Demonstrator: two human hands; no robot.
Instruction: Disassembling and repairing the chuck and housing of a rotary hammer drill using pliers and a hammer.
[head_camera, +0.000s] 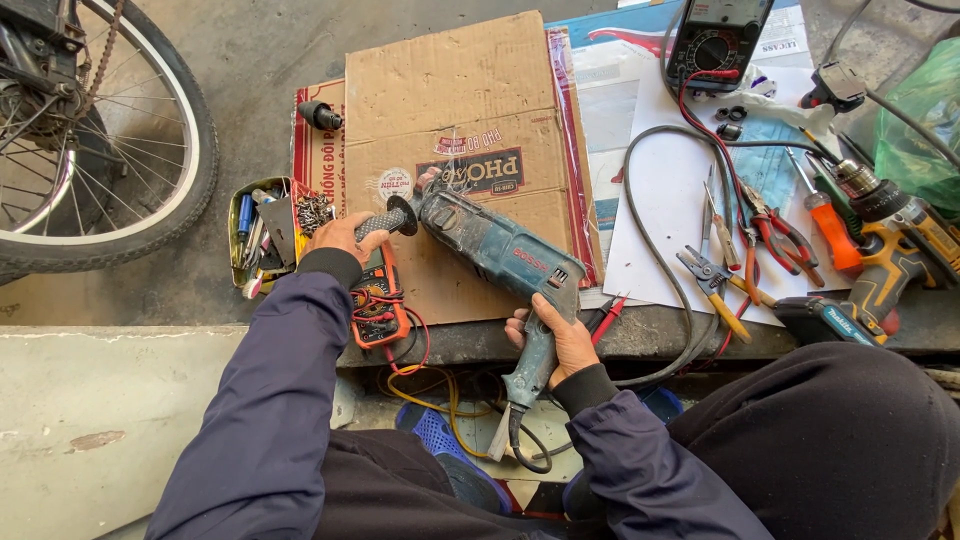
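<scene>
Fingers (335, 232) gripping hammer drill (500, 255), tin (238, 262) holding small parts (262, 225)

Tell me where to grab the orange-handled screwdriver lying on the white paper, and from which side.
Grip the orange-handled screwdriver by its thick orange handle, coming from above. It lies flat, handle toward the person. The red pliers lie close on one side and the yellow cordless drill on the other, so a sideways reach looks cramped.
</scene>
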